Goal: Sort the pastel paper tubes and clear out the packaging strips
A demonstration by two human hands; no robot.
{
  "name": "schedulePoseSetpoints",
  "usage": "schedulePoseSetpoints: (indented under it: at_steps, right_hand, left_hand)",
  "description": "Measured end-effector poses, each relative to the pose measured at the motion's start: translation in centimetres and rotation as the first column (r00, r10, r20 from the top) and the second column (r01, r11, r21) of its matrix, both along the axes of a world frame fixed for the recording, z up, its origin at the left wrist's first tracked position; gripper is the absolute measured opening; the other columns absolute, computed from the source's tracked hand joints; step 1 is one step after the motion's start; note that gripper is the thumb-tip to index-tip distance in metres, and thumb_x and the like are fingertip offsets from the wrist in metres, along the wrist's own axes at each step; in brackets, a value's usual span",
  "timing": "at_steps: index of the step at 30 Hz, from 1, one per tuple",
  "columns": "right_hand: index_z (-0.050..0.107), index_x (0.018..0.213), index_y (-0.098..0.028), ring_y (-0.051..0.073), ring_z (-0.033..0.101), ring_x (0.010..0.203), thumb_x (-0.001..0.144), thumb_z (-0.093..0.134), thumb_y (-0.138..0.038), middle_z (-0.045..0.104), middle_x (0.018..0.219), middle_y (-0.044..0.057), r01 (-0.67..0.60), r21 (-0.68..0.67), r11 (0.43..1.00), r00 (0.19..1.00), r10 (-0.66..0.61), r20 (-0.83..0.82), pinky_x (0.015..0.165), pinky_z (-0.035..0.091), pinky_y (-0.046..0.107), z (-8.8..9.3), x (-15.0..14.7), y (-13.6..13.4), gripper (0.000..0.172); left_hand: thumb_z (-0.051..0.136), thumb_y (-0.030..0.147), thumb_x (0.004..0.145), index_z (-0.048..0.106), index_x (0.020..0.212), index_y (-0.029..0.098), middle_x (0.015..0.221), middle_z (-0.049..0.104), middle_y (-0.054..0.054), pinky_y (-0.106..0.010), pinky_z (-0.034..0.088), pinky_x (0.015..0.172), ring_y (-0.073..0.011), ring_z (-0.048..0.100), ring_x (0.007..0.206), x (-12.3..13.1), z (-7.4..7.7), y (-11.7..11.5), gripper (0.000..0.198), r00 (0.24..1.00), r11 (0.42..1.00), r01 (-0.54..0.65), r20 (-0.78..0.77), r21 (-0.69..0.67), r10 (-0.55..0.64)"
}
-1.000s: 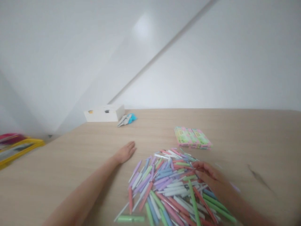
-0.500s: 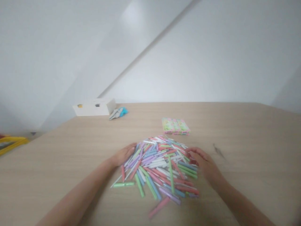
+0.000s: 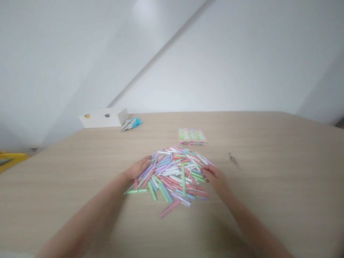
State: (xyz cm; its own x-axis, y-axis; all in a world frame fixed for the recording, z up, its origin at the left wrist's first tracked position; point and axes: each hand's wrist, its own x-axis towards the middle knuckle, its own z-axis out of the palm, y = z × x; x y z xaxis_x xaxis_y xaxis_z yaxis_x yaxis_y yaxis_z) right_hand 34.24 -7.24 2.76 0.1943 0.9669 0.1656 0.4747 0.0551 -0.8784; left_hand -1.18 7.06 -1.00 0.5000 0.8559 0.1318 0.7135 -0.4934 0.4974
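- A heap of sticks [image 3: 173, 170] in pink, green, blue, lilac and white is spread on a table [image 3: 282, 172] of pale wood grain, at the middle of the view. Directions below are read from this heap, with 12 o'clock pointing away from the person.
- The left hand [image 3: 138, 167] is laid against the heap's edge at 9 o'clock. Its fingers are stretched out and kept together, touching the outer sticks, and nothing is gripped.
- The right hand [image 3: 215, 178] is set on the heap's edge at 4 o'clock, with the fingers slightly bent over the sticks. Through the blur it cannot be told whether a stick is pinched.
- 1 green stick [image 3: 135, 191] lies apart at 8 o'clock, just beside the left wrist. 1 pink stick [image 3: 170, 209] lies alone at 6 o'clock.
- A flat packet [image 3: 192, 136] printed in pink and green is seen near the heap at about 1 o'clock, not touching it.
- A low white box [image 3: 103, 117] is placed by the table's far edge at 10 o'clock. A blue and grey bundle [image 3: 131, 123] lies just beside it, at 11 o'clock.
- A small dark mark [image 3: 233, 159] is seen on the wood between 2 and 3 o'clock, well apart from the right hand.
- A yellow frame [image 3: 10, 159] is cut off by the picture's edge far out at 9 o'clock, beyond the table.
- The table is backed by a plain white wall [image 3: 242, 71]. A grey line [image 3: 161, 53] is drawn slantwise across it, rising from near the box toward the top.
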Motion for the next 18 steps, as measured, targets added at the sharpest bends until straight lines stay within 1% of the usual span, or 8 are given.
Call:
schedulePoseSetpoints:
  at_steps: [3,7,10,12,15,18]
  right_hand:
    - [0.068,0.083,-0.019,0.017,0.059,0.066,0.08,0.046,-0.028,0.065,0.07,0.001,-0.04,0.021,0.999,0.99,0.037,0.134,0.06,0.045,0.027,-0.3,-0.7,0.1,0.024]
    - [0.072,0.082,-0.021,0.019,0.061,0.073,0.081,0.046,-0.022,0.07,0.076,0.002,-0.158,0.026,0.987,0.956,0.146,0.254,0.068,0.045,0.029,-0.2,-2.2,0.3,0.025]
    - [0.072,0.091,-0.019,0.021,0.062,0.088,0.081,0.046,-0.015,0.072,0.091,0.006,-0.229,0.02,0.973,0.915,0.208,0.345,0.079,0.045,0.031,-0.2,-3.4,0.5,0.029]
    - [0.072,0.097,-0.017,0.022,0.062,0.094,0.081,0.044,-0.009,0.071,0.099,0.008,-0.262,0.007,0.965,0.886,0.238,0.398,0.084,0.044,0.032,-0.6,-3.9,0.7,0.033]
    - [0.07,0.104,-0.016,0.021,0.062,0.096,0.079,0.043,-0.004,0.069,0.103,0.01,-0.307,-0.019,0.952,0.839,0.28,0.466,0.085,0.044,0.031,-1.4,-4.4,0.8,0.039]
    - [0.068,0.11,-0.016,0.022,0.06,0.1,0.076,0.049,-0.003,0.067,0.107,0.01,-0.357,-0.039,0.933,0.79,0.324,0.52,0.088,0.043,0.03,-2.1,-4.5,0.8,0.041]
  left_hand:
    - [0.017,0.062,0.091,0.048,0.135,0.01,0.14,0.051,-0.013,-0.036,0.03,0.113,-0.0243,0.047,0.13,0.2,0.2,-0.2,0.074,0.999,0.999,-0.045,-0.017,0.013,0.046]
    - [0.016,0.062,0.091,0.05,0.133,0.01,0.14,0.051,-0.013,-0.036,0.028,0.114,-0.0242,0.045,0.131,0.3,0.3,-0.3,0.074,0.996,0.996,-0.08,-0.025,0.04,0.081]
    - [0.017,0.06,0.091,0.05,0.133,0.01,0.14,0.05,-0.013,-0.036,0.027,0.114,-0.0245,0.044,0.132,0.2,0.3,-0.5,0.073,0.995,0.994,-0.099,-0.027,0.052,0.1]
    - [0.019,0.06,0.091,0.051,0.132,0.01,0.14,0.05,-0.014,-0.037,0.028,0.114,-0.0251,0.043,0.132,0.1,0.4,-0.8,0.072,0.993,0.992,-0.113,-0.025,0.057,0.114]
    - [0.022,0.058,0.092,0.052,0.13,0.012,0.141,0.05,-0.013,-0.039,0.028,0.114,-0.0252,0.042,0.133,0.1,0.7,-1.4,0.067,0.991,0.988,-0.135,-0.006,0.073,0.136]
    - [0.027,0.054,0.092,0.052,0.129,0.015,0.141,0.049,-0.012,-0.04,0.028,0.114,-0.025,0.041,0.133,0.7,1.6,-2.1,0.06,0.986,0.981,-0.164,0.046,0.104,0.16]
